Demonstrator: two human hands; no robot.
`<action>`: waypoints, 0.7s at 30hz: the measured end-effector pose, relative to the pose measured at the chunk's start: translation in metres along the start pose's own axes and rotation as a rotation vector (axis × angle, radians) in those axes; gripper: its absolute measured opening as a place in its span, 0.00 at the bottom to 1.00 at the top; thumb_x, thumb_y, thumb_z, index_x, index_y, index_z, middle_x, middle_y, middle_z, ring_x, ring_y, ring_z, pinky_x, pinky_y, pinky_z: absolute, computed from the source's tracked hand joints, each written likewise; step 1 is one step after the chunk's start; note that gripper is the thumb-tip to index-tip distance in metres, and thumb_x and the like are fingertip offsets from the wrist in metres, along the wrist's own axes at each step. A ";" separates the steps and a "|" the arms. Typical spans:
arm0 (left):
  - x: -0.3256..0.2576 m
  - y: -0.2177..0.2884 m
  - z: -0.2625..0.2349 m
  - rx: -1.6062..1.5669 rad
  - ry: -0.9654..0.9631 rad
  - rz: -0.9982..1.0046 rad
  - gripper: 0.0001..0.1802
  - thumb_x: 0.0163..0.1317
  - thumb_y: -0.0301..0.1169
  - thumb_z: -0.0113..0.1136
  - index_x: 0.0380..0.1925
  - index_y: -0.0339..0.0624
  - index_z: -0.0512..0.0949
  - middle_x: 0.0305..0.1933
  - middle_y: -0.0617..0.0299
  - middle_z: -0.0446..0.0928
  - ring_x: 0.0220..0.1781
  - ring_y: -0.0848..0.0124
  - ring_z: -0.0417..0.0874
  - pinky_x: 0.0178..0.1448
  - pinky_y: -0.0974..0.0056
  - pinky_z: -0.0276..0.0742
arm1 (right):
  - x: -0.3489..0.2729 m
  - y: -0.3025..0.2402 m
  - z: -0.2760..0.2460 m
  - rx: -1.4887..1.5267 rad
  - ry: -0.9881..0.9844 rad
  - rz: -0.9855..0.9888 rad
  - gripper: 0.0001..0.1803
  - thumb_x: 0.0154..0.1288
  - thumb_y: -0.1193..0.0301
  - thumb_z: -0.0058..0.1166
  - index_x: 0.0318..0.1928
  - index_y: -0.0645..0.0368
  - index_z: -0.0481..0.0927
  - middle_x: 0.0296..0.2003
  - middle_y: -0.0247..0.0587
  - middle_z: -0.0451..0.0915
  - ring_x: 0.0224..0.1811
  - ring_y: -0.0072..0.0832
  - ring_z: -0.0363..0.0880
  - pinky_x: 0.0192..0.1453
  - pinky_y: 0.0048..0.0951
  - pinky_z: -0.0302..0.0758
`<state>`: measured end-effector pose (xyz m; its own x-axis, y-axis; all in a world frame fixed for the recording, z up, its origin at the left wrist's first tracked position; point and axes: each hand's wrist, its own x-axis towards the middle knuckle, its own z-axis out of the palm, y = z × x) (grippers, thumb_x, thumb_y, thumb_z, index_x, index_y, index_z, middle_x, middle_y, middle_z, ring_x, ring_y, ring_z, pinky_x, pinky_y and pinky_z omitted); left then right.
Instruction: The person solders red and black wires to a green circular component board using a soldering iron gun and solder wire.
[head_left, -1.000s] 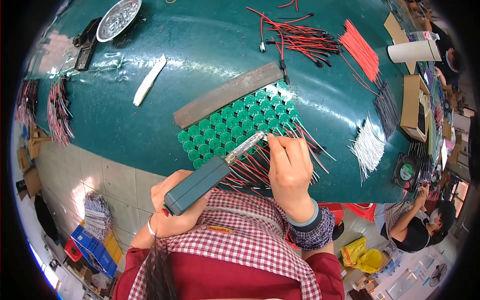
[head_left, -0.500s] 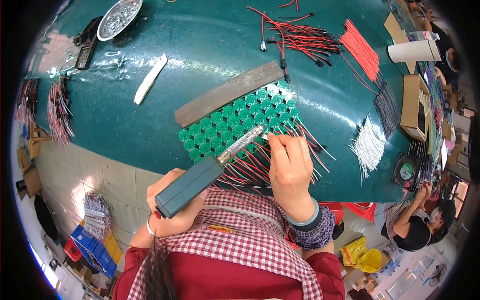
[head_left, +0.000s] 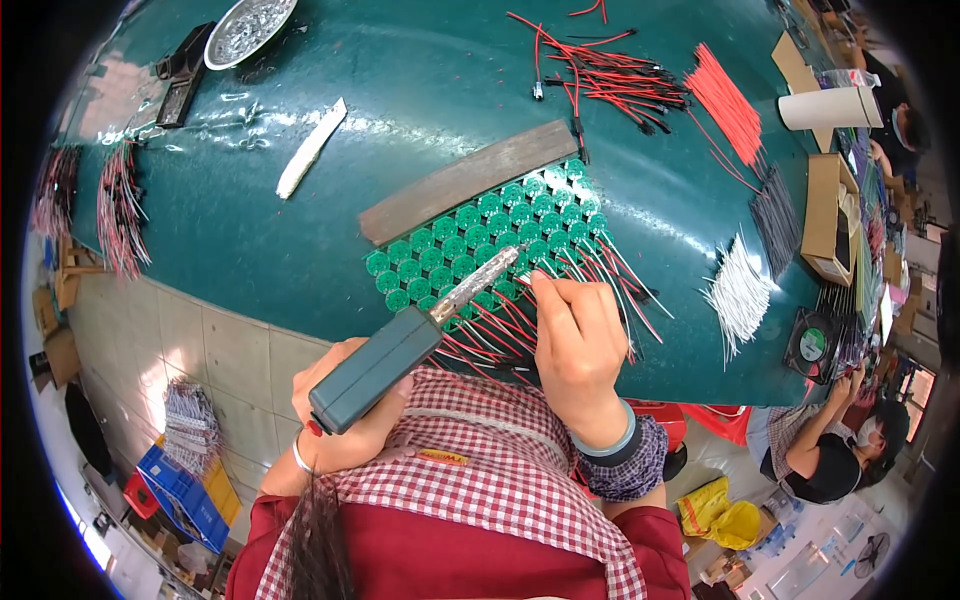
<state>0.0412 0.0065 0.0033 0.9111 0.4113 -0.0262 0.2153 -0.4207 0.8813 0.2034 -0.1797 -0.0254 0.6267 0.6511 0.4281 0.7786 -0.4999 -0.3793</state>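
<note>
My left hand [head_left: 350, 405] is wrapped round the dark green body of a soldering iron [head_left: 378, 368]. Its stained metal barrel points up and right, with the tip over a panel of round green circuit boards [head_left: 430, 258]. Just right of that tip, my right hand [head_left: 583, 345] pinches the end of a thin wire at the panel's near side; the fingers hide most of this wire. Red, white and black wires [head_left: 500, 335] trail off the panel's near and right edges, some passing under my right hand. A flat brown bar [head_left: 470, 180] lies along the panel's far edge.
Right of the panel are bundles of white [head_left: 738, 295], grey [head_left: 775, 220] and red wires [head_left: 722, 100]. Red-black connector leads [head_left: 620, 85] lie beyond. A cardboard box [head_left: 828, 215] and small fan [head_left: 812, 342] stand right. A metal bowl [head_left: 245, 35] sits far left. Another person works at right.
The soldering iron's tip has drawn slightly left, away from my right fingertips, so the gap between them is wider. The whole table view has shifted a little. Both hands keep their grips.
</note>
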 end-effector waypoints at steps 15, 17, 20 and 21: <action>-0.002 0.001 -0.002 -0.022 -0.038 -0.004 0.14 0.47 0.19 0.70 0.36 0.32 0.81 0.36 0.54 0.82 0.32 0.64 0.86 0.36 0.66 0.80 | -0.004 -0.003 0.005 0.008 -0.081 0.028 0.17 0.50 0.83 0.58 0.45 0.67 0.81 0.36 0.44 0.78 0.37 0.37 0.77 0.35 0.33 0.77; -0.003 -0.001 -0.001 -0.049 -0.034 -0.017 0.14 0.46 0.19 0.70 0.36 0.32 0.81 0.35 0.54 0.82 0.32 0.63 0.85 0.36 0.65 0.80 | -0.004 -0.003 0.005 0.006 -0.084 0.028 0.18 0.50 0.83 0.58 0.45 0.68 0.81 0.37 0.44 0.78 0.37 0.37 0.77 0.36 0.33 0.77; -0.003 -0.001 -0.001 -0.071 -0.047 -0.038 0.13 0.46 0.19 0.70 0.35 0.32 0.80 0.33 0.55 0.81 0.31 0.63 0.85 0.35 0.65 0.79 | -0.003 -0.004 0.005 -0.004 -0.080 0.022 0.18 0.49 0.83 0.58 0.45 0.68 0.81 0.37 0.44 0.78 0.37 0.38 0.76 0.36 0.33 0.77; -0.003 -0.002 -0.002 -0.056 -0.055 -0.037 0.13 0.46 0.19 0.70 0.34 0.33 0.80 0.33 0.55 0.81 0.30 0.64 0.84 0.34 0.65 0.78 | -0.004 -0.004 0.005 -0.005 -0.080 0.022 0.18 0.49 0.83 0.58 0.45 0.68 0.81 0.37 0.44 0.78 0.37 0.38 0.76 0.36 0.33 0.77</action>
<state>0.0374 0.0073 0.0026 0.9210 0.3803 -0.0842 0.2311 -0.3595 0.9041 0.1982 -0.1771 -0.0299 0.6393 0.6832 0.3529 0.7648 -0.5173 -0.3840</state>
